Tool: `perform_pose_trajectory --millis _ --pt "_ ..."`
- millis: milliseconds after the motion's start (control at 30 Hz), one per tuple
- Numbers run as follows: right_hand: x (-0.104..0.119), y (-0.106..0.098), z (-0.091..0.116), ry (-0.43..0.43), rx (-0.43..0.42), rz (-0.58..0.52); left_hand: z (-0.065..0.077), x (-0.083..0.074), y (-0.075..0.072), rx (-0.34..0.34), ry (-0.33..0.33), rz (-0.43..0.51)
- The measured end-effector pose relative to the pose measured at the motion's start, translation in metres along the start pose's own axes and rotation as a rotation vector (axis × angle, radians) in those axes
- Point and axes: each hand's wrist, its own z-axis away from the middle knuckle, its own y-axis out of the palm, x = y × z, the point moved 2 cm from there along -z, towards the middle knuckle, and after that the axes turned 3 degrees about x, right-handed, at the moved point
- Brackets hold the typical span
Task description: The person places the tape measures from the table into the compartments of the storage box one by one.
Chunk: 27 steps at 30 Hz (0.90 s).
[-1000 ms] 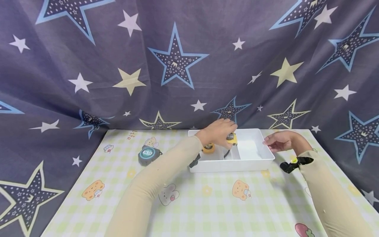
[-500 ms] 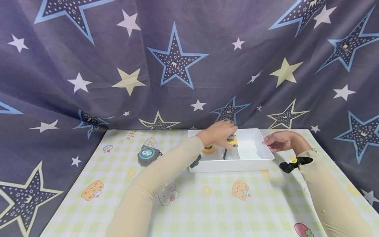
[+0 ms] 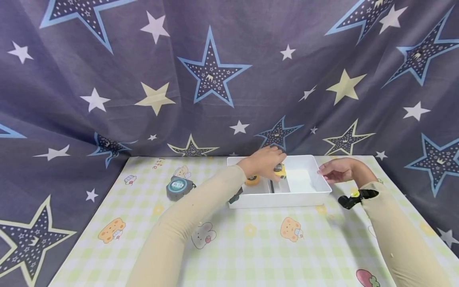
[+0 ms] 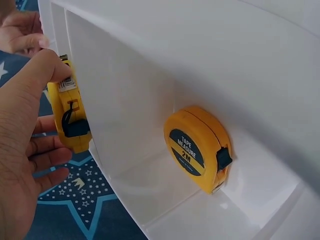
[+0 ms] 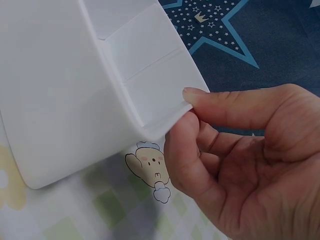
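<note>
A white divided box (image 3: 279,200) stands at the back of the table. My left hand (image 3: 263,161) grips a yellow tape measure (image 3: 280,170) over its middle section; in the left wrist view the thumb lies on top of this tape measure (image 4: 70,110) and the fingers are behind it. A dark strip (image 3: 271,186) shows below the hand. An orange tape measure (image 4: 192,147) marked 2M rests in the left compartment. At the box's right end, my right hand (image 5: 240,145) pinches the rim (image 5: 175,120) between thumb and fingers.
A dark grey tape measure with a teal face (image 3: 178,187) lies on the table, left of the box. The checked tablecloth (image 3: 251,247) covers the table, and a star-patterned curtain (image 3: 229,119) hangs right behind the box. Black wrist cameras sit on both forearms.
Both hands stay almost in place. The dark strip below the left hand has swung from a slant to nearly upright, and the yellow tape measure has shifted very slightly.
</note>
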Motion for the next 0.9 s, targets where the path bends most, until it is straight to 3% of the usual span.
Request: perform_pose_trajectory --millis 900 --pt "0.0010 0.0005 -0.0006 0.017 -0.016 0.000 -0.0024 -0.0040 0.0034 0.056 -0.006 -0.047"
